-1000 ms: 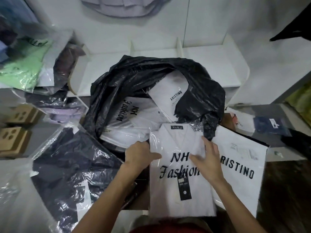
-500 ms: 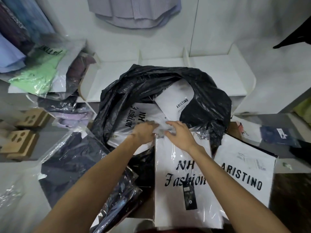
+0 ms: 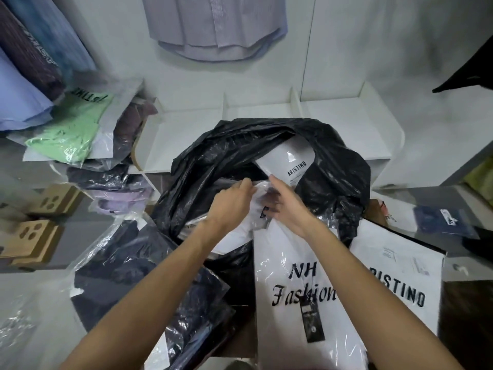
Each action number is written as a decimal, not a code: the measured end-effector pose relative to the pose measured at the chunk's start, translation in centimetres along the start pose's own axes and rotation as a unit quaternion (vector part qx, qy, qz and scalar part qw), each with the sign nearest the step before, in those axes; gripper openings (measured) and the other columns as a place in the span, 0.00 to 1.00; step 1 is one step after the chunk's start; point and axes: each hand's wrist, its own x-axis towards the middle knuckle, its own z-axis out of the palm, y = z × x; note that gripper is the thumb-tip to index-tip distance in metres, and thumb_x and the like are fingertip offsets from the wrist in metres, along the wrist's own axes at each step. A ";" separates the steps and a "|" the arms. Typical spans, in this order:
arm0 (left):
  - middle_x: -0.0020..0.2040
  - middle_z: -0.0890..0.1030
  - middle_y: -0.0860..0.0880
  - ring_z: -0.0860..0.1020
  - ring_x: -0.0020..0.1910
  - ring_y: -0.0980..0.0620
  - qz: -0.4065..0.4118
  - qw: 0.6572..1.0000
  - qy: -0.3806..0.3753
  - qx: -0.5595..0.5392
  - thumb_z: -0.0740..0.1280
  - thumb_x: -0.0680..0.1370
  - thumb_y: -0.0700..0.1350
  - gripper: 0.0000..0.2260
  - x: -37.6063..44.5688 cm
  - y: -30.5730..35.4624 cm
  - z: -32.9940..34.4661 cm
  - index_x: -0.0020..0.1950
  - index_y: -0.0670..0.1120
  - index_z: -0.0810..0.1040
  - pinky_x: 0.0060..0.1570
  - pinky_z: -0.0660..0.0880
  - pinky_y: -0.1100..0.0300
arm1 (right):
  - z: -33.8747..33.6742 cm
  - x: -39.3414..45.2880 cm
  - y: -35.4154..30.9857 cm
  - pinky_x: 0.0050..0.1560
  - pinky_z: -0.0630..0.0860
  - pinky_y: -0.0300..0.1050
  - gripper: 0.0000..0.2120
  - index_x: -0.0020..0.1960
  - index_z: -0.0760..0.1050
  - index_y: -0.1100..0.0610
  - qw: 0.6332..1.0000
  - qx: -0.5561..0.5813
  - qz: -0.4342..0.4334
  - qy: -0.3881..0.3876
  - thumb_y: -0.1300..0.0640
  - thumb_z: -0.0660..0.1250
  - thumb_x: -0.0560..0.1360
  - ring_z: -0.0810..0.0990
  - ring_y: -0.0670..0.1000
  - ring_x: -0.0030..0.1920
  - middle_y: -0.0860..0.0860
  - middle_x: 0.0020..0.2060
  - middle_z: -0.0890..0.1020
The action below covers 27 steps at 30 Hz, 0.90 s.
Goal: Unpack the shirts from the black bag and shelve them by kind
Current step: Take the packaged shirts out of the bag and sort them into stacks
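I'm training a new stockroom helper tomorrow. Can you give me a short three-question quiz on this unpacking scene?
1. True or false: the white shelf behind the black bag already holds shirts in its middle compartments.
2. What word is printed on the white packet sticking out of the bag's top?
3. Where are the left hand and right hand? A) on the shelf B) at the bag's mouth on a white wrapped shirt C) on the green shirt

Key: 1 false, they look bare; 2 ARISTINO; 3 B.
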 end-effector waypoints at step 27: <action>0.56 0.86 0.42 0.85 0.54 0.42 -0.079 0.752 0.046 -0.653 0.73 0.77 0.36 0.16 4.5 1.2 -9.7 0.63 0.38 0.76 0.58 0.81 0.45 | -0.6 -11.7 -16.4 0.58 0.83 0.58 0.23 0.60 0.80 0.45 0.898 -0.062 -0.407 0.155 0.57 0.82 0.68 0.83 0.60 0.60 0.57 0.58 0.84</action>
